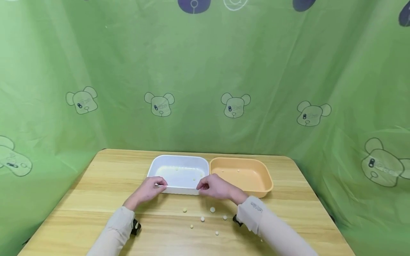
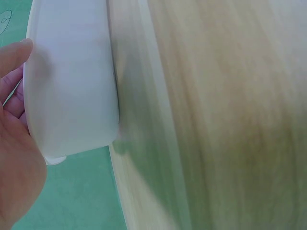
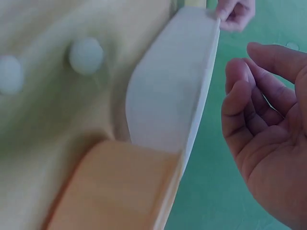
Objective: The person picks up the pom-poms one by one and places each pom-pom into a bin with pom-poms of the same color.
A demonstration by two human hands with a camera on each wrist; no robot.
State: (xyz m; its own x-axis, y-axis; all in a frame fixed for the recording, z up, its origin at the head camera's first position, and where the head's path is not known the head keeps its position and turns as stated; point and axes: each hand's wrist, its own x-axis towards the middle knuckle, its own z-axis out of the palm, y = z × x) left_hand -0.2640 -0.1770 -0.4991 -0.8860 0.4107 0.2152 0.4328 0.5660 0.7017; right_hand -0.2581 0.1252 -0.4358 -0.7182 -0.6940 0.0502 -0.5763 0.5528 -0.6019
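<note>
Holding the near rim of a white tray at its 8 o'clock: left hand, thumb outside, other fingers within. White tray: one, on the wood-grain worktop, with a few small pale balls inside. Right hand: at the white tray's 4 o'clock, fingers loosely bent, narrow gap to the thumb, nothing visible between; in the right wrist view it sits apart from the rim. Orange tray: one, just beside, 3 o'clock, two tiny balls inside. Loose balls: at least six, white and yellowish, at 5 o'clock. Right sleeve: dark lettering, apparently "LetsSlim". Green curtain: bear faces, print too small to read.
</note>
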